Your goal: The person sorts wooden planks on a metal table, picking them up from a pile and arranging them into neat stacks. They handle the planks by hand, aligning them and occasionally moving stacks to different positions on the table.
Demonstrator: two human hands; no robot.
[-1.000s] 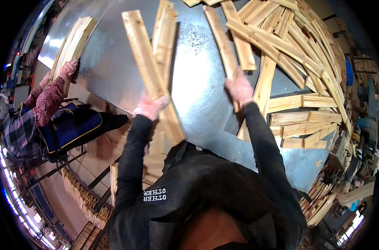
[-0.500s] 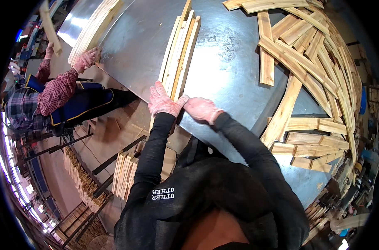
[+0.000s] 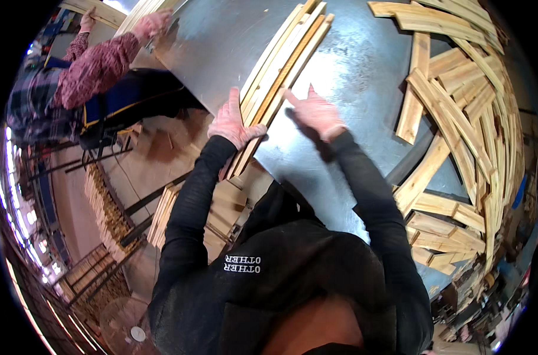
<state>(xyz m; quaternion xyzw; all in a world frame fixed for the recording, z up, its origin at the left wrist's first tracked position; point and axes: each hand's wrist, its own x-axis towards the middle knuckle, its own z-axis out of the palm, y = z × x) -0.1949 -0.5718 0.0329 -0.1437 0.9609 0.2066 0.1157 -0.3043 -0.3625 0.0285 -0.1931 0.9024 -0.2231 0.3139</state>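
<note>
Several long wooden strips [image 3: 280, 65] lie side by side on the metal table, their near ends sticking out past its edge. My left hand [image 3: 233, 123], in a pale pinkish glove, grips across the bundle close to those ends. Its fingers lie along the left side, and the thumb presses on the right. Just right of the strips, my right hand [image 3: 317, 113], gloved alike, hovers over the metal with fingers apart. The tip of its index finger is close to the outermost strip; whether it touches cannot be made out.
Loose wooden pieces [image 3: 452, 118] are heaped on the right of the metal table [image 3: 204, 53]. At the upper left a co-worker's gloved hand [image 3: 152, 25] is beside another stack of strips [image 3: 140, 15]. Below left, a rack holds stacked wood [image 3: 106, 207].
My right hand has moved off the near ends of the strips, forward and right, and its fingers have spread. My left hand remains on the bundle. The co-worker's arms have shifted; the view has turned somewhat.
</note>
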